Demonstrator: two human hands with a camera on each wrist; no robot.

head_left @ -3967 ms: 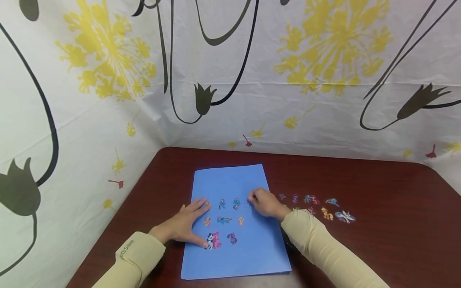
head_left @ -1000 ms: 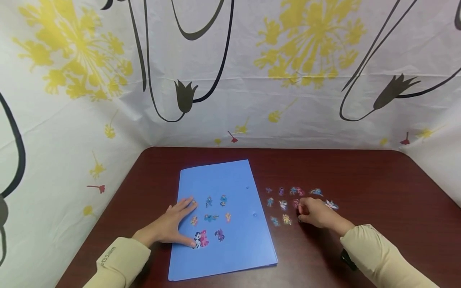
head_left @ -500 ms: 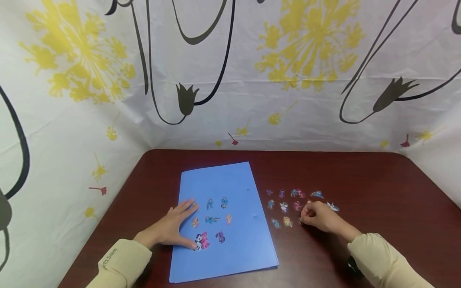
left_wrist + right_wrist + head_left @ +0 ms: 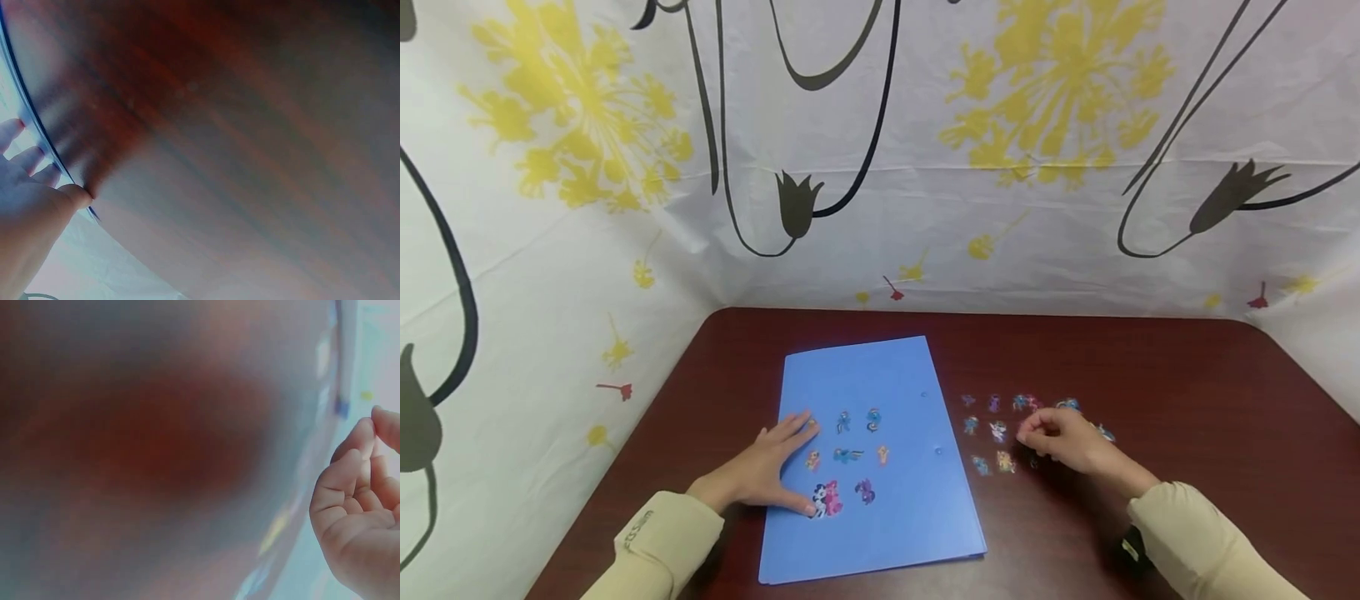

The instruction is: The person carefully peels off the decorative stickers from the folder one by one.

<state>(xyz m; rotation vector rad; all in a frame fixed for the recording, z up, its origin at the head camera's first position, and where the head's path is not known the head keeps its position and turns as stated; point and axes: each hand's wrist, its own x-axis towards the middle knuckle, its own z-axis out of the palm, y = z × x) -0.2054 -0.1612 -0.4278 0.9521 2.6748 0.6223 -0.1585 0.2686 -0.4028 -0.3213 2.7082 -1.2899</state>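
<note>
One folder (image 4: 910,508) bears one spread left grip (image 4: 767,467); unclear whether right grip (image 4: 1070,440) holds anything.

Folder (image 4: 917,533) on table (image 4: 1187,375), stickers (image 4: 1004,462) on it and to its right.

White printed sheeting (image 4: 917,200) hangs behind the table and down both sides, wrinkled, with a horizontal crease across the back. Two large yellow dandelion heads (image 4: 1063,83) spread over its upper part, one left and one right. Dark tulip-like flowers (image 4: 797,205) in grey-green hang on long curving stems (image 4: 880,125), and small yellow and red blossoms (image 4: 1259,298) are scattered lower down. The table (image 4: 1195,400) has a dark reddish-brown wood-grain top with rounded far corners, its far edge close to the sheeting. Light falls softly, leaving a pale sheen on the tabletop's near part; both wrist views show that surface blurred.
</note>
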